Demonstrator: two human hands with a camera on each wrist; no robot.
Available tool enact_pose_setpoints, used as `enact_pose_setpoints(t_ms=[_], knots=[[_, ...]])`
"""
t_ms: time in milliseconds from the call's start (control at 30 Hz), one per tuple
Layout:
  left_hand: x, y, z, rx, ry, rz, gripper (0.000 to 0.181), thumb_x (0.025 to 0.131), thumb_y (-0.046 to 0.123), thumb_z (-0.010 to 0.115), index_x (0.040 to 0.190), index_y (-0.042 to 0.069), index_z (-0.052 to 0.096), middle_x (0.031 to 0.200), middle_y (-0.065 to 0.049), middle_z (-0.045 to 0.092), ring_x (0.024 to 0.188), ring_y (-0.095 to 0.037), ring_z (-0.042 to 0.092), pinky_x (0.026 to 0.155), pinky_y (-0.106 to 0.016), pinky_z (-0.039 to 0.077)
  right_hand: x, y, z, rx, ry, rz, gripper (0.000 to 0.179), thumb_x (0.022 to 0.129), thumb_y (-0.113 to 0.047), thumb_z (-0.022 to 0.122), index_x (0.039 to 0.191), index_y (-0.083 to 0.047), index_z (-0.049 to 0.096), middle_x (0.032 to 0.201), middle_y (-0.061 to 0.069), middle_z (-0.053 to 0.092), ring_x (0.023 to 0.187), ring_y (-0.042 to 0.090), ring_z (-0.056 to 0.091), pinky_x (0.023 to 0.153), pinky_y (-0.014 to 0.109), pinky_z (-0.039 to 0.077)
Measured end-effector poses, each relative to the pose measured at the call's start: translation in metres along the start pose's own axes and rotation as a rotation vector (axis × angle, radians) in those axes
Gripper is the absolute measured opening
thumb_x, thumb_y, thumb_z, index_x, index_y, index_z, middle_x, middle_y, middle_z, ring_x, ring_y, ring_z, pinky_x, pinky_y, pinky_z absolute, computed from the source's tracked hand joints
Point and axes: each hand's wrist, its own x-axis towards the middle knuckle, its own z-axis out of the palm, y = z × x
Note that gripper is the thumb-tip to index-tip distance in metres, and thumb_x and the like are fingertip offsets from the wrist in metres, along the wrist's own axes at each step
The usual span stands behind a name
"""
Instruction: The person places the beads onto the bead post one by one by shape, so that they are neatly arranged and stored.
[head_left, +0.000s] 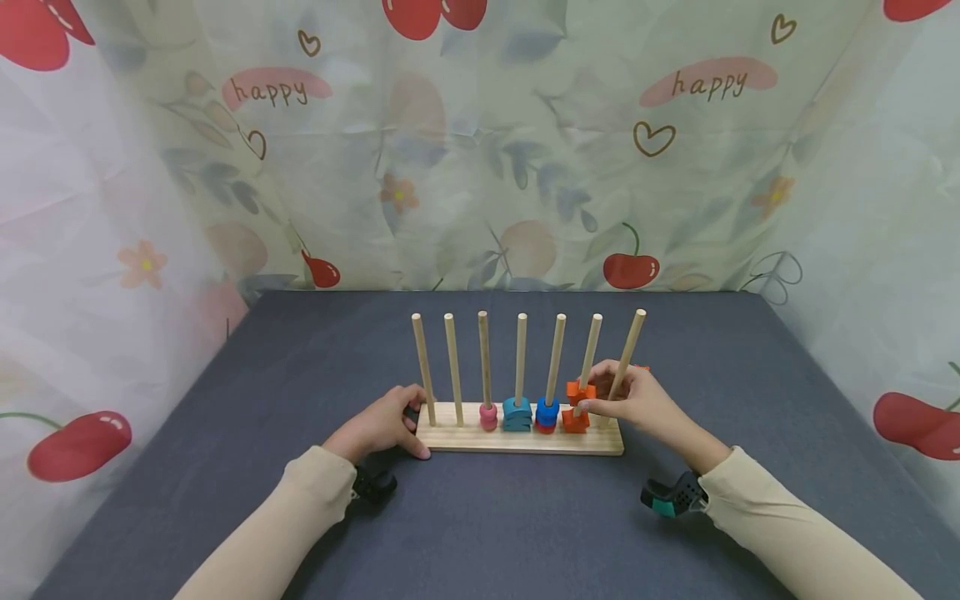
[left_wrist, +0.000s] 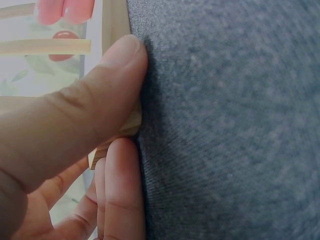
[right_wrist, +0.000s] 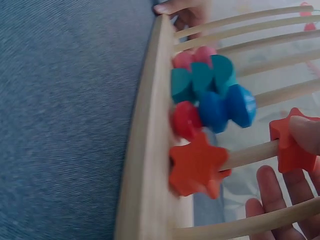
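Note:
My left hand (head_left: 381, 422) holds the left end of a wooden peg board (head_left: 517, 443), its thumb along the front edge and its fingers around the end. With my right hand (head_left: 633, 397) I pinch an orange star bead (right_wrist: 285, 142), which is threaded on the second peg from the right. Lower on that peg, at the base, sits another orange star (right_wrist: 197, 165), apart from the held one. The rightmost peg (head_left: 628, 350) passes in front of my right fingers.
Further left, pegs carry blue beads (head_left: 547, 412) over a red one, teal beads (head_left: 517, 415) and pink beads (head_left: 488, 417). The two leftmost pegs (head_left: 453, 367) are bare. An orange piece (head_left: 642, 367) shows partly behind my right hand. Dark cloth (head_left: 480, 525) covers the table; a printed curtain stands behind.

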Motion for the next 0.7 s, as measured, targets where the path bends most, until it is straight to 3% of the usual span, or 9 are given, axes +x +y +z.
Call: enact_pose_setpoints(t_ms=[333,700], knots=[[0.0,0.001,0.0,-0.001,0.004,-0.014,0.069,0.058,0.003,0.092,0.117,0.009,0.055,0.11,-0.009,0.047,0.093,-0.021,0.055,0.078,-0.033,0.047,-0.001,0.015,0.007,-0.079,-0.046,0.051,0.032,0.083,-0.019,0.077,0.105,-0.002,0.061,0.097,0.009,0.069,0.086,0.017,0.062,0.075,0.031,0.05],[-0.001,0.001,0.0,-0.006,0.002,-0.007,0.071,0.057,0.003,0.092,0.117,0.007,0.054,0.11,-0.01,0.047,0.093,-0.022,0.055,0.077,-0.032,0.048,0.003,0.023,0.012,-0.103,-0.053,0.064,0.03,0.081,-0.013,0.078,0.102,-0.001,0.061,0.086,0.007,0.064,0.077,0.019,0.056,0.066,0.025,0.049]])
